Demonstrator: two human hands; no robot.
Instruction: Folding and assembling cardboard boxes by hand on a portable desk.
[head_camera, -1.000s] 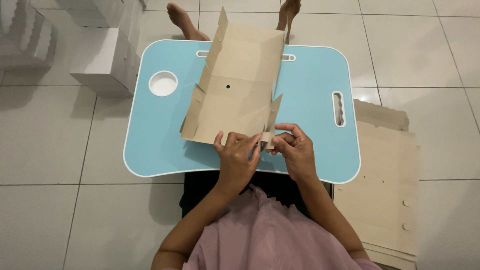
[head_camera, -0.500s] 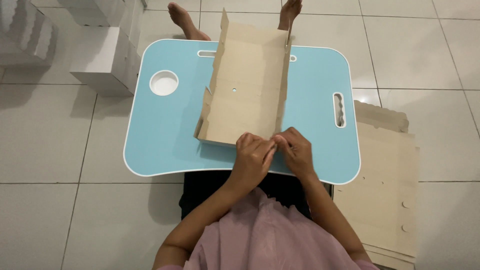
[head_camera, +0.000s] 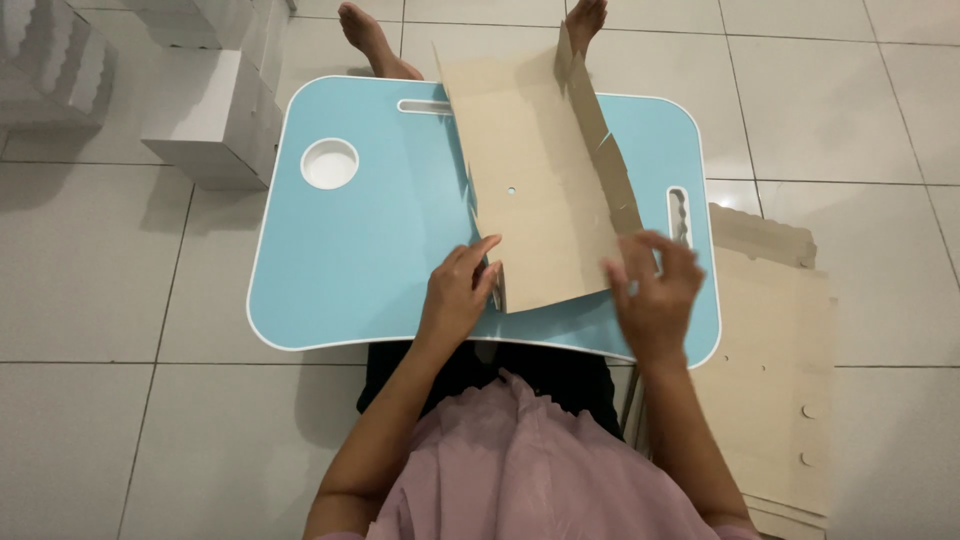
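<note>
Matt tan cardboard sheet (head_camera: 545, 190) lies on a smooth blue lap table (head_camera: 350, 250) (glossy floor tiles (head_camera: 90, 270) beneath).

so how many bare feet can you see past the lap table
2: one foot beyond the table's far edge, left of the cardboard piece; the other foot right of it, partly hidden behind the cardboard's top.

both forearms reached forward from the body, bare to the elbow. the left hand (head_camera: 458, 295) lay palm down, fingers curled with the tips pinching. the right hand (head_camera: 655, 292) hovered apart from it, fingers loosely spread and slightly blurred.
</note>
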